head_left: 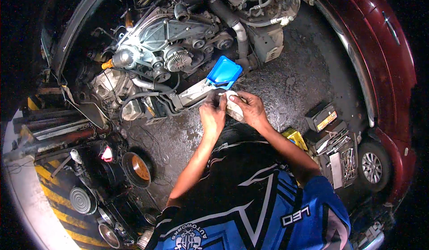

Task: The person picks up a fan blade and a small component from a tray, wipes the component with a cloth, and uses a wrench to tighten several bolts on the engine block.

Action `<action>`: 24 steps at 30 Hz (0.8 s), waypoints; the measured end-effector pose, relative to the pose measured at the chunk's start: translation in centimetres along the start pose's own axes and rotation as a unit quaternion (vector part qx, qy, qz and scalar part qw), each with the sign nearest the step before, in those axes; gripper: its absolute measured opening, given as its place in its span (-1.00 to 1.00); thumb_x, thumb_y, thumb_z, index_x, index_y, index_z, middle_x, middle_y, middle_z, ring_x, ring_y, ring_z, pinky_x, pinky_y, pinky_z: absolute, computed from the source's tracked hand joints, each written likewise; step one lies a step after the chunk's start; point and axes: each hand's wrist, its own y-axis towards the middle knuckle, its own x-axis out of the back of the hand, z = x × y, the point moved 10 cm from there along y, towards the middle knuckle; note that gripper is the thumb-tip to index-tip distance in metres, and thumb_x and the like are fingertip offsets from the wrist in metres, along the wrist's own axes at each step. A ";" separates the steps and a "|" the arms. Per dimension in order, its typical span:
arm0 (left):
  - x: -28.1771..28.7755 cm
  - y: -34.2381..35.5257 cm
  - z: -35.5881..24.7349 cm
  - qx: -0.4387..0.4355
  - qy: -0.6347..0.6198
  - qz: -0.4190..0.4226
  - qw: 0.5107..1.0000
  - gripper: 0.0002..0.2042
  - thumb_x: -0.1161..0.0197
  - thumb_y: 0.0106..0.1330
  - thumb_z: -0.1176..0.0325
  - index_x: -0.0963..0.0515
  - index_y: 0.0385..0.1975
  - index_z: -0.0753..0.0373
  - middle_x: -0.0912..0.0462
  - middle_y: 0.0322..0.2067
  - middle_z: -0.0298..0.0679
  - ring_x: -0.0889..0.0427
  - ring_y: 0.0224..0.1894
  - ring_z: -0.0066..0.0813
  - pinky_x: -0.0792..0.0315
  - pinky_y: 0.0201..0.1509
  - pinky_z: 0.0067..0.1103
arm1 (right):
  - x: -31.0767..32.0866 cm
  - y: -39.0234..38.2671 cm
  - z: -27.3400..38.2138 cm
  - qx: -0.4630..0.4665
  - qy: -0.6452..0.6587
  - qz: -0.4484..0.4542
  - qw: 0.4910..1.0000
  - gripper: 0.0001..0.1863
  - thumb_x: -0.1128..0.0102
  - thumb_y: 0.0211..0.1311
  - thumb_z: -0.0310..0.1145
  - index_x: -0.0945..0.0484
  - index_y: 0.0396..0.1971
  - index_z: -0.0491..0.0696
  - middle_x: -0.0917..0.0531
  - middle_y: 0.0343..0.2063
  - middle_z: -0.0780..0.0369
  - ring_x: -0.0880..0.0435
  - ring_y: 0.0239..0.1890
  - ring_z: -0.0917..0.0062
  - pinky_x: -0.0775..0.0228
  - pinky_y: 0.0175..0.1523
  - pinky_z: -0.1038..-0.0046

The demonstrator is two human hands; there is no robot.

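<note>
Both hands pinch a pale, grimy part (pixel 232 107) betw. them: L hand (pixel 212 116) fingers closed on its left end, R hand (pixel 251 109) wrapped over its right side. Part is held in air above the oily floor (pixel 295 76), just below a blue scoop (pixel 224 72). Engine (pixel 170 49) sits beyond, upper left. Toolbox (pixel 335 143) to the right, nr red car (pixel 380 49); round filter (pixel 136 169) lower left.

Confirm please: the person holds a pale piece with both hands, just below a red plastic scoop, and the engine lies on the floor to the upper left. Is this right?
Not quite. The scoop is blue, not red, as the head view shows. The rest stands: the left hand and the right hand both hold the pale piece just below it, and the engine lies on the floor to the upper left.
</note>
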 end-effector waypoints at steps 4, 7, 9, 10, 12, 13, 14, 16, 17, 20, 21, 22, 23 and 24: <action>-0.2 -0.4 -1.5 -0.094 0.144 0.000 0.985 -0.79 -0.20 0.28 0.32 -0.61 -0.20 0.30 -0.67 -0.39 0.06 -0.67 -0.30 0.07 -0.50 -0.22 -0.25 | 0.0 -0.6 1.6 0.032 0.010 -0.017 0.999 -0.67 -0.26 0.25 -0.17 -0.66 -0.23 -0.15 -0.67 -0.48 0.28 -0.58 -0.43 0.70 -0.42 -0.29 0.55; -0.8 -0.8 -2.1 -0.075 0.093 0.025 0.993 -0.75 -0.22 0.29 0.27 -0.62 -0.17 0.31 -0.66 -0.31 0.09 -0.67 -0.23 0.05 -0.50 -0.14 -0.24 | 0.9 -0.1 0.0 0.013 -0.055 -0.027 0.998 -0.67 -0.23 0.27 -0.17 -0.65 -0.21 -0.16 -0.69 -0.46 0.24 -0.60 -0.41 0.65 -0.43 -0.26 0.51; -1.6 -1.4 -3.0 -0.072 0.085 0.054 0.992 -0.68 -0.24 0.30 0.22 -0.61 -0.11 0.33 -0.63 -0.19 0.12 -0.63 -0.12 0.07 -0.48 -0.04 -0.26 | 1.7 0.2 -0.1 0.049 -0.136 -0.051 0.988 -0.58 -0.18 0.23 -0.01 -0.66 -0.16 -0.06 -0.73 -0.35 0.17 -0.69 -0.33 0.43 -0.47 -0.13 0.45; -1.6 -1.3 -2.4 -0.073 0.086 0.053 0.992 -0.68 -0.24 0.30 0.22 -0.61 -0.11 0.33 -0.63 -0.19 0.12 -0.63 -0.12 0.07 -0.48 -0.04 -0.26 | 1.7 0.2 -0.1 0.050 -0.135 -0.050 0.988 -0.58 -0.18 0.23 -0.01 -0.66 -0.16 -0.06 -0.73 -0.35 0.17 -0.69 -0.33 0.43 -0.47 -0.13 0.45; -2.7 -1.4 -2.2 -0.171 0.145 0.083 0.971 -0.64 -0.25 0.30 0.19 -0.60 -0.07 0.35 -0.61 -0.13 0.13 -0.60 -0.08 0.09 -0.45 0.03 -0.27 | 1.2 0.3 -0.3 0.031 -0.146 -0.026 0.988 -0.59 -0.11 0.28 -0.03 -0.65 -0.16 -0.06 -0.72 -0.33 0.13 -0.69 -0.31 0.35 -0.47 -0.12 0.40; -2.9 -1.5 -1.9 -0.189 0.170 0.086 0.963 -0.64 -0.24 0.31 0.20 -0.59 -0.06 0.35 -0.61 -0.13 0.14 -0.61 -0.08 0.09 -0.45 0.02 -0.27 | 1.1 0.1 -0.1 0.031 -0.146 -0.025 0.988 -0.59 -0.11 0.28 -0.03 -0.65 -0.16 -0.06 -0.72 -0.33 0.13 -0.69 -0.31 0.35 -0.47 -0.12 0.40; -3.0 -1.5 -1.6 -0.206 0.194 0.087 0.955 -0.65 -0.23 0.32 0.20 -0.59 -0.05 0.35 -0.61 -0.13 0.14 -0.61 -0.09 0.09 -0.46 0.02 -0.27 | 0.9 -0.2 0.2 0.038 -0.150 -0.024 0.988 -0.60 -0.08 0.30 -0.04 -0.64 -0.15 -0.07 -0.71 -0.31 0.12 -0.69 -0.28 0.34 -0.47 -0.11 0.39; -2.2 -0.9 -0.6 -0.083 0.112 0.075 0.987 -0.66 -0.21 0.33 0.22 -0.60 -0.06 0.36 -0.60 -0.09 0.12 -0.61 -0.08 0.09 -0.46 0.00 -0.26 | 1.1 -0.3 0.2 0.042 -0.154 -0.027 0.987 -0.60 -0.05 0.33 -0.05 -0.63 -0.13 -0.08 -0.71 -0.29 0.11 -0.69 -0.26 0.33 -0.47 -0.09 0.37; -2.3 -0.8 -0.5 -0.083 0.111 0.076 0.987 -0.66 -0.21 0.33 0.22 -0.60 -0.06 0.36 -0.60 -0.09 0.12 -0.61 -0.08 0.09 -0.46 0.00 -0.26 | 1.0 -0.2 0.0 0.045 -0.173 -0.021 0.984 -0.59 -0.02 0.34 -0.07 -0.62 -0.12 -0.10 -0.71 -0.26 0.10 -0.69 -0.23 0.32 -0.46 -0.07 0.36; -2.1 -0.7 0.2 -0.055 0.134 0.069 0.987 -0.68 -0.20 0.34 0.24 -0.60 -0.08 0.37 -0.60 -0.11 0.09 -0.60 -0.09 0.08 -0.45 -0.02 -0.26 | 0.8 0.3 -0.5 0.045 -0.168 -0.007 0.985 -0.59 -0.01 0.36 -0.09 -0.60 -0.11 -0.13 -0.70 -0.22 0.07 -0.68 -0.18 0.29 -0.45 -0.03 0.35; -2.1 -0.8 -0.6 -0.096 0.141 0.058 0.984 -0.69 -0.19 0.34 0.25 -0.60 -0.10 0.37 -0.61 -0.13 0.08 -0.60 -0.11 0.08 -0.45 -0.02 -0.26 | 0.8 0.4 -0.9 0.041 -0.143 -0.003 0.989 -0.59 -0.01 0.36 -0.09 -0.60 -0.11 -0.15 -0.70 -0.22 0.06 -0.68 -0.16 0.28 -0.45 -0.02 0.35; -2.1 -1.0 -1.5 -0.136 0.148 0.046 0.978 -0.70 -0.19 0.34 0.26 -0.60 -0.11 0.37 -0.61 -0.16 0.07 -0.60 -0.12 0.08 -0.45 -0.03 -0.26 | 1.0 0.7 -1.4 0.041 -0.144 -0.005 0.989 -0.59 -0.01 0.36 -0.09 -0.60 -0.11 -0.15 -0.70 -0.22 0.06 -0.68 -0.16 0.28 -0.45 -0.02 0.35; -2.3 -1.0 -1.5 -0.137 0.147 0.048 0.978 -0.70 -0.19 0.34 0.26 -0.60 -0.11 0.37 -0.61 -0.16 0.07 -0.60 -0.12 0.08 -0.45 -0.03 -0.26 | 1.4 0.9 -1.5 0.060 -0.149 -0.017 0.987 -0.60 -0.05 0.35 -0.11 -0.60 -0.12 -0.16 -0.70 -0.22 0.06 -0.68 -0.16 0.29 -0.45 -0.02 0.35; -2.3 -1.0 -1.5 -0.143 0.165 0.045 0.975 -0.69 -0.18 0.34 0.23 -0.60 -0.11 0.35 -0.62 -0.11 0.05 -0.62 -0.09 0.01 -0.48 -0.01 -0.30 | 1.5 1.1 -1.1 0.079 -0.153 -0.026 0.985 -0.61 -0.08 0.34 -0.12 -0.60 -0.14 -0.16 -0.70 -0.23 0.06 -0.68 -0.17 0.30 -0.45 -0.02 0.36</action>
